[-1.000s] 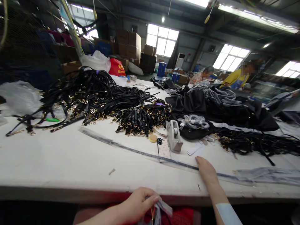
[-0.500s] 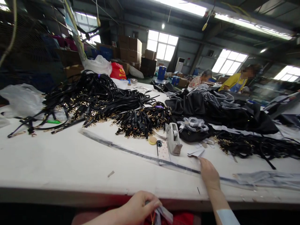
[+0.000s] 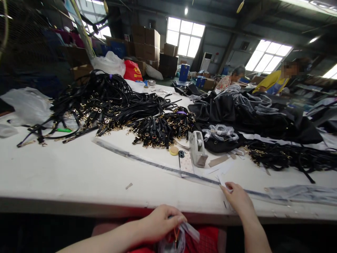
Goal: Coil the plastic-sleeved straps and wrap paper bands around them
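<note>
My left hand point(image 3: 164, 223) is closed over my lap, gripping a bundle wrapped in clear plastic point(image 3: 193, 232). An orange loop point(image 3: 176, 233) hangs below its fingers; what lies inside the wrap is hard to make out. Over the table's near side, my right hand point(image 3: 238, 196) pinches a small white paper slip point(image 3: 221, 181) between thumb and fingers. Beneath that slip runs a long dark strap in clear plastic point(image 3: 155, 165), lying across the tabletop. More white papers point(image 3: 222, 168) and a grey-brown card strip point(image 3: 218, 161) lie just beyond the right hand.
A tape dispenser point(image 3: 198, 151), a phone point(image 3: 185, 161) and a yellow round object point(image 3: 173, 150) stand mid-table. Piles of black straps with gold buckles point(image 3: 110, 105) fill the left. Black bags point(image 3: 250, 116) with plastic-wrapped coils lie right. Two people work beyond.
My right hand has come back toward me from the papers, now with a white slip in it. The grey-brown strip lies on the table. My left hand still grips the wrapped bundle.
</note>
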Demonstrator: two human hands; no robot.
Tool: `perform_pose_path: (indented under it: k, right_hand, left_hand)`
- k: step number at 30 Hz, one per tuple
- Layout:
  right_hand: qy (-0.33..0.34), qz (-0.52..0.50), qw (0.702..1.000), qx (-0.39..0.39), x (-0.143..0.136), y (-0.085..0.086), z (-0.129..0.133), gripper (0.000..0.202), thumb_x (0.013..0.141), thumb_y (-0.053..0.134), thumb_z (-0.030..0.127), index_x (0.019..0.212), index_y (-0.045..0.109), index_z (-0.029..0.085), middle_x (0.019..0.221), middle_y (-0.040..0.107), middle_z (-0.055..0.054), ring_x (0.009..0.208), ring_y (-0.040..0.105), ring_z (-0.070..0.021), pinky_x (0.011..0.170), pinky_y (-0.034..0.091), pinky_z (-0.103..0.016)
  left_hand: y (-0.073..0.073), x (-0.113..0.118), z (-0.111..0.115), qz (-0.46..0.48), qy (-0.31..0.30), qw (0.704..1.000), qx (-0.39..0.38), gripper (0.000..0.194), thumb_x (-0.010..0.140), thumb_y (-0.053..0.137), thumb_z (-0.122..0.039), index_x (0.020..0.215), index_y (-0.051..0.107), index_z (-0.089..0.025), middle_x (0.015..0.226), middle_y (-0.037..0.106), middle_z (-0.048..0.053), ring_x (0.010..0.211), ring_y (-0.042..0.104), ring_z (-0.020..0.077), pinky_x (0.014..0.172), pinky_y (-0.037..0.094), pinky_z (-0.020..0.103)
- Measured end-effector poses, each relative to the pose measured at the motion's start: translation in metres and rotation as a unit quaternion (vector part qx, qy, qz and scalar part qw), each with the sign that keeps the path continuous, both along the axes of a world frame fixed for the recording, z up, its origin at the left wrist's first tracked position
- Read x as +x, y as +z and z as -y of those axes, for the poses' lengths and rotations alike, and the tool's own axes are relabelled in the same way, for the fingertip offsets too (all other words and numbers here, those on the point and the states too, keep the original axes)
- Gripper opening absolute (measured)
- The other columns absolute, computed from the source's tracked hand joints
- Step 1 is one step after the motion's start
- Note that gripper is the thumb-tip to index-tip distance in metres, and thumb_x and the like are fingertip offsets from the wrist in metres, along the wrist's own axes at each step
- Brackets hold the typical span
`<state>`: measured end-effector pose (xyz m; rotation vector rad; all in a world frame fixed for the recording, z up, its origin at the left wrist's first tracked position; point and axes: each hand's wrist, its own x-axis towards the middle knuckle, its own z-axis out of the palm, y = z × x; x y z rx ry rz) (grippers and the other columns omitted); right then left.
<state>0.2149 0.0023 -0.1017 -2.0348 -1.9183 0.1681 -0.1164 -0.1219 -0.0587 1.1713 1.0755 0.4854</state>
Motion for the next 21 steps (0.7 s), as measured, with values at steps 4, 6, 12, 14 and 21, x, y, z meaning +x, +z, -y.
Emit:
perform_pose_path:
  k: [4, 6, 12, 14, 21]
  right_hand:
    - [0.003, 0.102, 0.995, -0.012, -0.012, -0.019, 0.008, 0.021, 0.081, 0.054, 0.017, 0.096, 0.066, 0.012, 0.091, 0.069, -0.019, 0.083, 0.068, -0.0314, 0.075, 0.048, -0.039]
    - [0.008, 0.128, 0.992, -0.012, -0.013, -0.022, 0.010, 0.024, 0.084, 0.047, 0.013, 0.099, 0.065, 0.012, 0.093, 0.068, -0.019, 0.084, 0.067, -0.0309, 0.075, 0.047, -0.038]
    - [0.013, 0.141, 0.990, -0.013, -0.004, -0.020, 0.012, 0.022, 0.089, 0.046, 0.024, 0.092, 0.065, 0.013, 0.087, 0.068, -0.020, 0.082, 0.066, -0.0339, 0.073, 0.048, -0.041]
    - [0.017, 0.121, 0.992, -0.013, -0.001, -0.019, 0.011, 0.020, 0.086, 0.045, 0.018, 0.083, 0.065, 0.016, 0.084, 0.069, -0.019, 0.081, 0.066, -0.0317, 0.071, 0.047, -0.038]
    - [-0.062, -0.069, 0.996, 0.001, 0.012, -0.004, 0.009, 0.022, 0.082, 0.041, 0.023, 0.081, 0.063, 0.019, 0.075, 0.071, -0.017, 0.073, 0.067, -0.0303, 0.064, 0.048, -0.039]
  left_hand:
    - [0.002, -0.003, 0.000, 0.002, -0.005, 1.000, -0.009, 0.065, 0.076, 0.055, -0.070, 0.101, 0.072, -0.013, 0.066, 0.062, 0.003, 0.058, 0.052, 0.0141, 0.056, 0.042, 0.025]
    - [0.003, -0.005, 0.000, 0.008, -0.011, 1.000, -0.007, 0.069, 0.076, 0.052, -0.074, 0.104, 0.071, -0.013, 0.067, 0.062, 0.003, 0.059, 0.052, 0.0143, 0.057, 0.043, 0.025]
    - [0.002, -0.006, 0.002, 0.009, -0.009, 1.000, 0.026, 0.080, 0.078, 0.041, -0.080, 0.104, 0.072, -0.011, 0.068, 0.062, 0.005, 0.059, 0.052, 0.0153, 0.056, 0.043, 0.026]
    - [0.001, -0.005, 0.002, 0.012, -0.011, 1.000, 0.025, 0.079, 0.078, 0.042, -0.079, 0.104, 0.072, -0.011, 0.067, 0.062, 0.004, 0.059, 0.051, 0.0150, 0.056, 0.042, 0.026]
    - [-0.001, -0.003, 0.001, 0.014, -0.013, 1.000, 0.022, 0.075, 0.079, 0.044, -0.077, 0.104, 0.071, -0.012, 0.066, 0.060, 0.003, 0.059, 0.052, 0.0144, 0.057, 0.042, 0.025]
